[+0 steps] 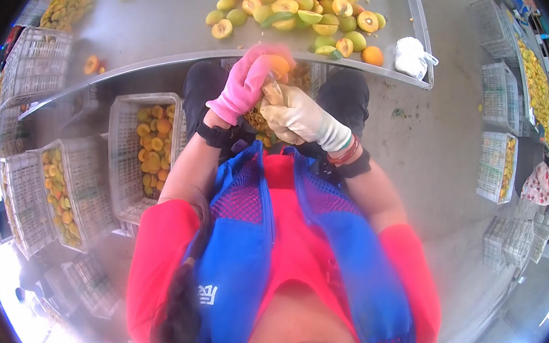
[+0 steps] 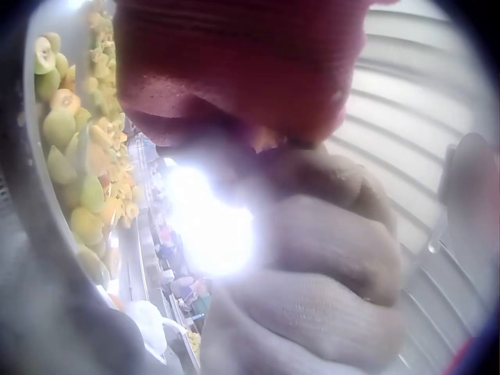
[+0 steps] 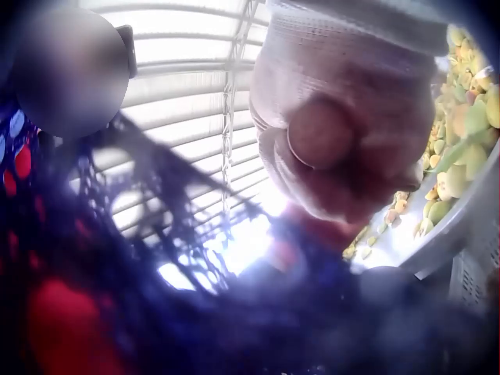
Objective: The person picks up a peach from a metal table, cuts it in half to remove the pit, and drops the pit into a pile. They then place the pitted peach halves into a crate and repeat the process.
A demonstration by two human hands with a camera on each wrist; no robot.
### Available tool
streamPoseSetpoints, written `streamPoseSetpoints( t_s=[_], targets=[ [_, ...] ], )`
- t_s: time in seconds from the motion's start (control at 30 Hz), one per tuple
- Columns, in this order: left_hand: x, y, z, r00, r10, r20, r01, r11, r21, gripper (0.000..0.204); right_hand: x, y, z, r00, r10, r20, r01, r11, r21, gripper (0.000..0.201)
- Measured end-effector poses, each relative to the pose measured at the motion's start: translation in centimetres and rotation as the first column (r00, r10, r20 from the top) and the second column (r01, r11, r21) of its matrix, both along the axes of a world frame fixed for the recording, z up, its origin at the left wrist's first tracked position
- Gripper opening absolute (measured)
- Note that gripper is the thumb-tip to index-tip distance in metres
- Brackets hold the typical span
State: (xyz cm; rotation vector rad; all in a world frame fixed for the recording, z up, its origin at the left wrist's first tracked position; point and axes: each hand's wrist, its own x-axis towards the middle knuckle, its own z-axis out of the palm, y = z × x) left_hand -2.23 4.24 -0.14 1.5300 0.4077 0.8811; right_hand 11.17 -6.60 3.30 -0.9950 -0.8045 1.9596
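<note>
In the head view my left hand (image 1: 243,86), in a pink glove, holds an orange fruit half (image 1: 278,66) over the near edge of the metal table. Against it is my right hand (image 1: 303,118) in a white glove, its fingers curled round a tool (image 1: 272,92) with a light brown handle; the tool's working end is hidden. The left wrist view has the pink glove (image 2: 234,70) above the curled white-gloved fingers (image 2: 312,258). A round handle end (image 3: 320,133) sticks out of the white-gloved fist (image 3: 351,86) in the right wrist view.
Halved and whole fruits (image 1: 303,9) are heaped on the metal table (image 1: 164,9), with a white plastic bag (image 1: 412,58) at its right corner. Crates of fruit (image 1: 123,130) stand at the left. More crates (image 1: 501,94) and a seated person (image 1: 544,183) are at the far right.
</note>
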Motion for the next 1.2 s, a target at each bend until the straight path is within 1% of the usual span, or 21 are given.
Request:
streamPoseSetpoints(
  t_s=[0.03, 0.17, 0.23, 0.27, 0.3, 0.33, 0.4, 0.43, 0.47, 0.5, 0.53, 0.57, 0.6, 0.67, 0.7, 0.77, 0.83, 0.9, 1.03, 1.1, 1.2],
  targets=[
    [-0.1, 0.1, -0.1, 0.999, -0.051, -0.02, 0.051, 0.999, -0.009, 0.046, -0.1, 0.0, 0.0, 1.0, -0.011, 0.011, 0.011, 1.0, 0.014, 0.013],
    [0.0, -0.4, 1.6, 0.999, -0.032, 0.01, 0.032, 0.999, 0.031, 0.053, -0.1, -0.1, 0.1, 0.996, 0.019, 0.082, -0.022, 0.999, 0.029, 0.011],
    [-0.1, -0.9, 3.1, 0.994, 0.088, 0.057, -0.058, 0.916, -0.397, 0.047, -0.6, -0.5, -0.7, 0.994, -0.006, 0.111, -0.002, 0.997, 0.077, 0.01],
    [-0.3, -0.7, 3.1, 0.994, 0.095, 0.057, -0.064, 0.915, -0.398, 0.047, -0.9, -0.7, -0.9, 0.99, -0.032, 0.14, 0.014, 0.992, 0.126, 0.01],
    [-0.9, -0.3, 3.0, 0.985, 0.172, 0.034, -0.152, 0.933, -0.326, 0.05, -0.6, -0.7, -0.6, 0.966, -0.01, 0.259, -0.019, 0.994, 0.107, 0.01],
    [-1.6, 0.2, 2.8, 0.968, 0.25, 0.016, -0.238, 0.939, -0.25, 0.053, -0.7, -0.8, -0.8, 0.966, 0.0, 0.259, -0.029, 0.994, 0.108, 0.01],
    [-4.1, 1.3, 2.4, 0.926, 0.368, -0.084, -0.375, 0.869, -0.322, 0.052, -1.0, -1.2, -2.0, 0.809, -0.211, 0.548, -0.046, 0.907, 0.418, 0.019],
    [-6.2, 2.0, 2.2, 0.885, 0.431, -0.175, -0.461, 0.863, -0.207, 0.048, -0.9, -1.5, -2.7, 0.811, -0.209, 0.547, -0.047, 0.908, 0.416, 0.019],
    [-8.5, 2.8, 1.6, 0.814, 0.528, -0.241, -0.575, 0.792, -0.207, 0.043, -0.7, -1.7, -3.4, 0.735, -0.218, 0.643, -0.1, 0.902, 0.421, 0.022],
    [-11.1, 3.2, 1.7, 0.671, 0.609, -0.423, -0.658, 0.752, 0.038, 0.04, -0.5, -1.8, -3.8, 0.647, -0.23, 0.727, -0.153, 0.895, 0.42, 0.026],
    [-13.5, 3.6, 2.0, 0.444, 0.69, -0.571, -0.648, 0.688, 0.328, 0.041, -0.3, -1.8, -3.9, 0.65, -0.232, 0.723, -0.149, 0.895, 0.421, 0.026],
    [-16.3, 4.5, 1.6, 0.118, 0.742, -0.659, -0.45, 0.632, 0.631, 0.05, -0.2, -1.8, -4.0, 0.676, -0.204, 0.708, -0.129, 0.913, 0.386, 0.027],
    [-18.8, 5.1, 1.0, 0.117, 0.742, -0.66, -0.448, 0.633, 0.632, 0.05, -0.1, -1.8, -4.0, 0.701, -0.176, 0.691, -0.112, 0.93, 0.35, 0.028],
    [-21.6, 5.9, 0.2, -0.33, 0.466, -0.821, -0.315, 0.765, 0.561, 0.058, -0.2, -1.6, -4.2, 0.708, -0.181, 0.682, -0.093, 0.934, 0.345, 0.028],
    [-21.7, 6.1, -0.7, -0.331, 0.467, -0.82, -0.314, 0.765, 0.562, 0.058, -0.3, -1.5, -4.3, 0.713, -0.186, 0.676, -0.079, 0.937, 0.34, 0.027],
    [-20.9, 7.2, -2.2, -0.163, 0.714, -0.681, -0.342, 0.606, 0.718, 0.062, -0.4, -1.3, -5.0, 0.713, -0.207, 0.67, -0.074, 0.928, 0.365, 0.025],
    [-16.8, 9.1, -1.2, 0.045, 0.608, -0.792, -0.361, 0.749, 0.555, 0.059, -0.6, -1.2, -5.4, 0.712, -0.22, 0.667, -0.077, 0.92, 0.385, 0.024],
    [-12.4, 11.6, -1.8, -0.012, 0.512, -0.859, -0.233, 0.834, 0.501, 0.056, -0.8, -1.1, -5.4, 0.699, -0.249, 0.671, -0.073, 0.908, 0.413, 0.024],
    [-4.3, 16.7, -3.7, 0.016, 0.347, -0.938, -0.243, 0.911, 0.333, 0.066, -0.8, -1.4, -4.2, 0.683, -0.234, 0.692, -0.065, 0.924, 0.376, 0.024],
    [-2.1, 18.4, -5.8, 0.026, 0.344, -0.939, -0.257, 0.91, 0.326, 0.066, -0.5, -1.6, -3.8, 0.651, -0.197, 0.733, -0.064, 0.948, 0.311, 0.024],
    [0.0, 18.7, -7.1, 0.071, 0.313, -0.947, -0.297, 0.913, 0.28, 0.065, -0.1, -2.0, -4.2, 0.623, -0.254, 0.74, -0.039, 0.935, 0.353, 0.024]
  ],
)
